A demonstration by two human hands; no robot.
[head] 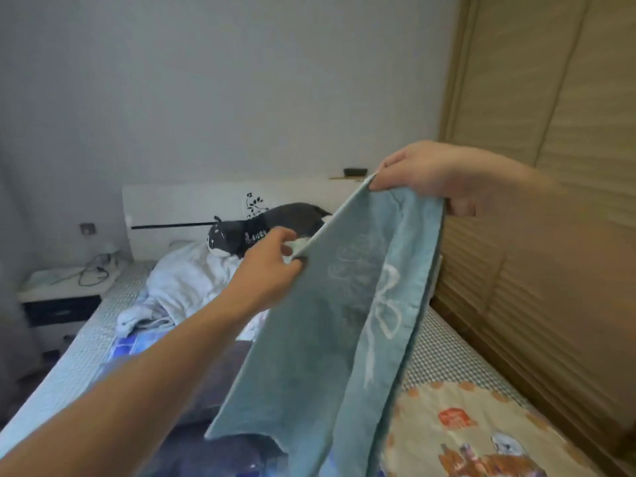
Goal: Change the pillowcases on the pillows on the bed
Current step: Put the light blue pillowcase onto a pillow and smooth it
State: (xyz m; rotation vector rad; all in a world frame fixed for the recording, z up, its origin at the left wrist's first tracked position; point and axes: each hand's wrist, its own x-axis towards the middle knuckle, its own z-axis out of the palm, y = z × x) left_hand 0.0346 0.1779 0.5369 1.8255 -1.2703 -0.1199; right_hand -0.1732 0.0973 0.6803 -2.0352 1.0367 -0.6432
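A teal pillowcase (320, 339) with a white bow and flower print hangs in the air over the bed (69, 359). My right hand (426, 177) pinches its upper corner, raised high. My left hand (275, 263) pinches the same top edge lower down and to the left. The cloth droops from both hands toward the bedding. A dark purple-blue pillow (213, 383) lies on the bed under the hanging cloth, partly hidden by my left forearm and the pillowcase.
A crumpled white blanket (186, 280) and a dark plush animal (261, 225) lie by the white headboard (192, 201). A cartoon-print quilt (475, 428) covers the bed's near right. A bedside table (62, 290) with cables stands left; a wooden slatted wardrobe (537, 166) stands right.
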